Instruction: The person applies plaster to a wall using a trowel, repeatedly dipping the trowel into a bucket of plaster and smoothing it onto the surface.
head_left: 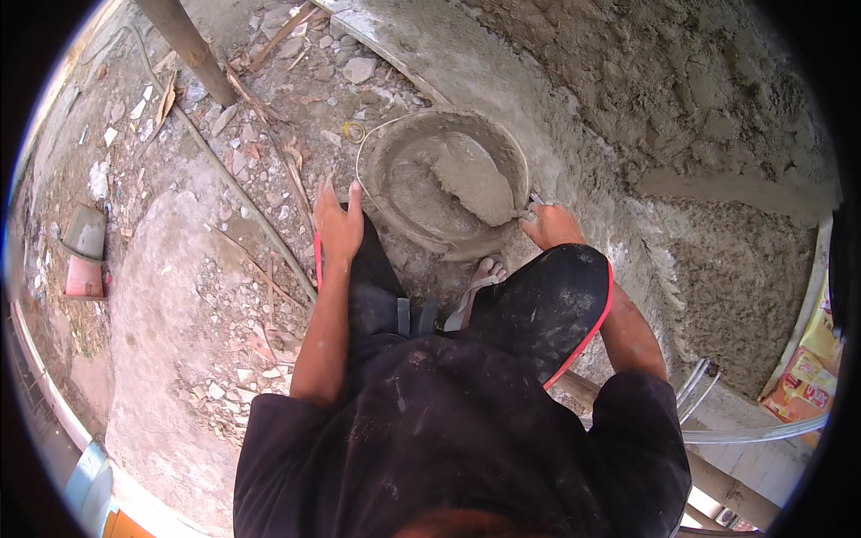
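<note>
A round tub (360, 170) of wet grey mortar (417, 184) sits on the ground in front of my feet. At its right rim my right hand (549, 224) is closed round what looks like a trowel (535, 197); only a small metal part shows by the fingers. A lighter heap of mortar (480, 190) lies in the tub near that hand and seems to cover the blade. My left hand (338, 222) is held over my left knee, left of the tub, fingers stretched and thumb apart, holding nothing.
Wet mortar covers the wall (717, 108) at right. Rubble, a hose (211, 157), a wooden post (193, 54) and an old bucket (87, 247) are on the left. A yellow ring (355, 133) lies by the tub. Coloured sacks (803, 381) are at far right.
</note>
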Demonstrator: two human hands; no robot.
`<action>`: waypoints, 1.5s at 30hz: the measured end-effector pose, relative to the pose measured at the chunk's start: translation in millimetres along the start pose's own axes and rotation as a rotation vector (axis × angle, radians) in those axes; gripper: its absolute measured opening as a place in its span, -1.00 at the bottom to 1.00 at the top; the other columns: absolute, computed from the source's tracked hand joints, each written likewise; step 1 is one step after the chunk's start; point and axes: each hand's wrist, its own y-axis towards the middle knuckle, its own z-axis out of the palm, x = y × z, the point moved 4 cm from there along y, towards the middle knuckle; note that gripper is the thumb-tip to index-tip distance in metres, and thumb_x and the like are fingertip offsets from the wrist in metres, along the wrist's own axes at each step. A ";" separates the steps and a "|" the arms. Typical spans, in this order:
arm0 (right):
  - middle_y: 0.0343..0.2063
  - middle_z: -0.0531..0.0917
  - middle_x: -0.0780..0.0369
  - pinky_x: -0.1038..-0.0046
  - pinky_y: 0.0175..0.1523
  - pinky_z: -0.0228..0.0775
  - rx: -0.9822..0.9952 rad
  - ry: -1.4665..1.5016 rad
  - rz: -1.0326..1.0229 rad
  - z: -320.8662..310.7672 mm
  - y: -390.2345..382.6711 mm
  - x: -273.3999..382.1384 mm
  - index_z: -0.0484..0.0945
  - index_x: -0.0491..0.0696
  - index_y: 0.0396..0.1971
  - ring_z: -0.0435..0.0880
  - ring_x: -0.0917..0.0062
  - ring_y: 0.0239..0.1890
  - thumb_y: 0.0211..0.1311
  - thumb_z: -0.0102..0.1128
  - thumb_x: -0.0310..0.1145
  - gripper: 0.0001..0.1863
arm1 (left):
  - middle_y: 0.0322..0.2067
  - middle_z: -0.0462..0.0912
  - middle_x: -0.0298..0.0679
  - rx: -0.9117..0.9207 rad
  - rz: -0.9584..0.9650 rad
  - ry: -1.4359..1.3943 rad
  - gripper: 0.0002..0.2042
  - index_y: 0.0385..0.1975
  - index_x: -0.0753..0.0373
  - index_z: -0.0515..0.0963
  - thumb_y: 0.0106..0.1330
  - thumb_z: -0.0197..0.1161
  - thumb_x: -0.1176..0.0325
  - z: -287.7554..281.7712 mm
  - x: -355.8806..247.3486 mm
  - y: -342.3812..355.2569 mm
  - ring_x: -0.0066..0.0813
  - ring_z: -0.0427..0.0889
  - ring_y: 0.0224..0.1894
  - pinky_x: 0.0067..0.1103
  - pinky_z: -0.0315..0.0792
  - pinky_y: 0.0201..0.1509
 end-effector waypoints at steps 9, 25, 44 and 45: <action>-0.48 0.65 -0.06 0.03 -0.17 0.45 -0.180 0.016 -0.150 -106.5 39.4 57.2 0.57 -0.13 -0.19 0.64 -0.04 -0.29 0.21 0.27 -0.19 -0.68 | 0.30 0.35 0.00 0.384 -0.156 0.788 -0.31 0.24 0.24 0.38 0.22 0.30 -0.10 8.5 18.6 -15.2 0.00 0.26 0.37 -0.11 0.25 0.35; -0.69 0.42 0.42 0.67 -0.70 0.21 -0.106 0.890 0.045 -206.4 346.1 -40.3 0.52 -0.05 -0.42 0.36 0.78 -0.75 0.39 0.18 -0.16 -0.72 | 0.01 0.57 -0.08 0.316 -0.292 0.830 -0.43 0.11 0.23 0.45 0.20 0.30 0.00 36.8 65.8 9.9 -0.04 0.50 0.10 -0.25 0.43 0.14; -0.19 0.68 -0.10 0.08 -0.01 0.54 -0.393 -0.061 0.091 -116.4 401.4 -10.6 0.53 -0.17 -0.09 0.67 0.01 -0.06 0.31 0.11 -0.30 -0.71 | -0.02 0.61 -0.13 0.238 -0.273 0.852 -0.46 0.02 0.24 0.50 0.19 0.32 -0.04 30.9 65.2 13.5 -0.06 0.53 0.08 -0.22 0.48 0.09; -0.16 0.68 -0.09 0.07 0.02 0.53 -0.381 -0.032 0.099 -123.8 400.3 -3.3 0.54 -0.17 -0.10 0.67 0.00 -0.04 0.30 0.13 -0.29 -0.71 | -0.04 0.61 -0.13 0.230 -0.266 0.870 -0.47 0.02 0.23 0.50 0.19 0.32 -0.03 28.3 65.9 10.3 -0.07 0.53 0.08 -0.23 0.47 0.10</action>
